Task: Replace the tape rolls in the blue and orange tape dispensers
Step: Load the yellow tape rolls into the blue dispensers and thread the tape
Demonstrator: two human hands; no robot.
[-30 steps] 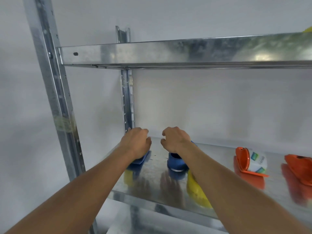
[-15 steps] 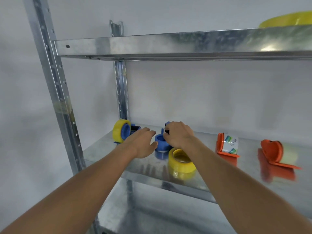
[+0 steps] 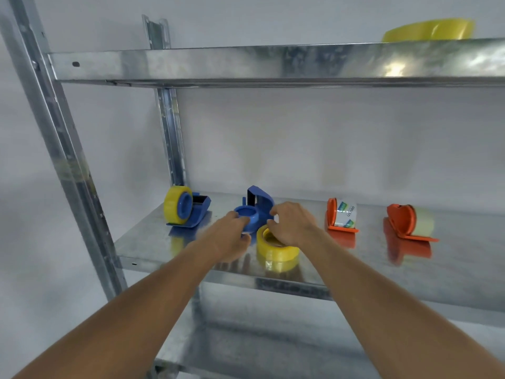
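The empty blue plastic tape dispenser (image 3: 255,212) lies on its side on the galvanised metal shelf (image 3: 153,242), hub upward. It is steadied at the hub by the loosely spread left hand (image 3: 229,236). The yellow tape roll (image 3: 277,248), just beside it, is gripped by the curled right hand (image 3: 292,222). Loading appears in hand; the roll must next be lifted onto the hub.

Right of the right hand (image 3: 293,225), a white roll (image 3: 345,214) in an orange dispenser (image 3: 334,216) is showing green-blue logos and sideways lettering, too blurred for reading.
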